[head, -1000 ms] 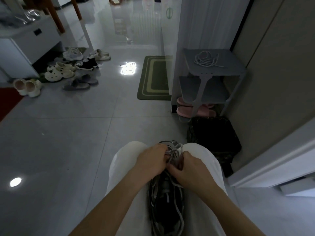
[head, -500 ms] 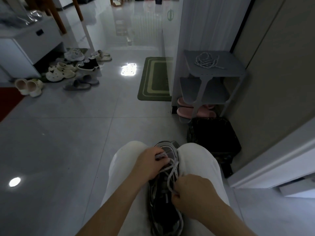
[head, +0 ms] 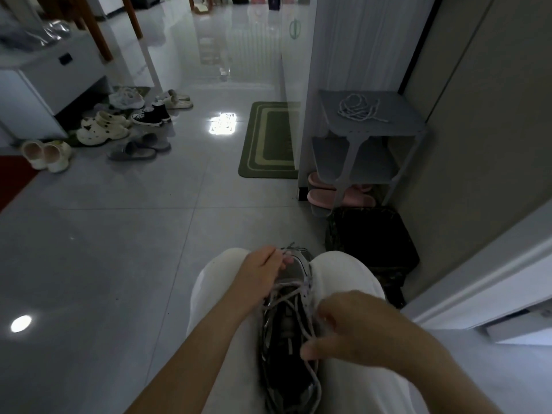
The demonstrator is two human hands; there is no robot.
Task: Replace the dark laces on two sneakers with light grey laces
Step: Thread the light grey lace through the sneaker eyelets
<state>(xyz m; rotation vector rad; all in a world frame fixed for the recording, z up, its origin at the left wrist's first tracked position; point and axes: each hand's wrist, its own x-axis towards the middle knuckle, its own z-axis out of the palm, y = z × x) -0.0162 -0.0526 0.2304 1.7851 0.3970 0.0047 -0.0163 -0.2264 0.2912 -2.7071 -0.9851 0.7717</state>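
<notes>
Dark sneaker (head: 288,333) (grey lace (head: 286,286) loosely crossed); left hand (head: 263,270) grips toe, right hand (head: 355,330) pinches lace.

Black and grey sneaker (head: 286,339) with a light grey lace (head: 288,284). White trousers (head: 218,282). Glossy pale grey floor tiles (head: 119,234). Green doormat (head: 268,138) patterned with lighter green concentric bands. Pink slippers (head: 321,197). Grey shelf (head: 397,115). Cream clogs (head: 101,131). Black high-top (head: 149,118) with white toe and sole.

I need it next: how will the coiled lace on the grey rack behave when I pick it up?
The lace is likely floppy: it lies in loose loops, so it will probably dangle and uncoil. It looks thin, so probably very light. A tail trails across the rack and might snag.
</notes>
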